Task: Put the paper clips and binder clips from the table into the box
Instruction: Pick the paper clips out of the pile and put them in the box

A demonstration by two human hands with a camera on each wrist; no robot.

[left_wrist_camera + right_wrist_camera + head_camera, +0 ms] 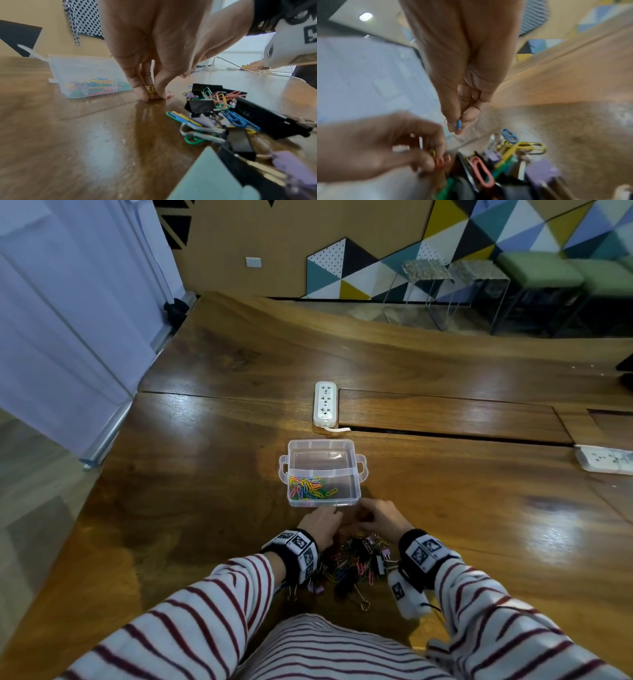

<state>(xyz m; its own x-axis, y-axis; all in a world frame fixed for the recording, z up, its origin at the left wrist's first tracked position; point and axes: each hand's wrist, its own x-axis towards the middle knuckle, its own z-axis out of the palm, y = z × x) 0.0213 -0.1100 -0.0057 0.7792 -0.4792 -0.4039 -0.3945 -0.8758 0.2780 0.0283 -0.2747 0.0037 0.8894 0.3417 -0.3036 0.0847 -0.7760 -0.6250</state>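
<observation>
A clear plastic box (323, 446) stands open on the wooden table (445, 508), with several coloured paper clips (308, 487) in its near left corner. A heap of coloured paper clips and black and lilac binder clips (356, 563) lies between my wrists, also in the left wrist view as a pile (231, 115). My left hand (322, 523) pinches a yellow paper clip (150, 89) at the table surface, just in front of the box (85, 70). My right hand (380, 517) pinches a blue paper clip (458, 125) above the heap (505, 159).
A white power strip (325, 404) lies beyond the box beside a slot in the table. A second white strip (604, 458) sits at the right edge. Stools (445, 289) stand past the table's far edge, and a white panel (68, 320) stands at the left.
</observation>
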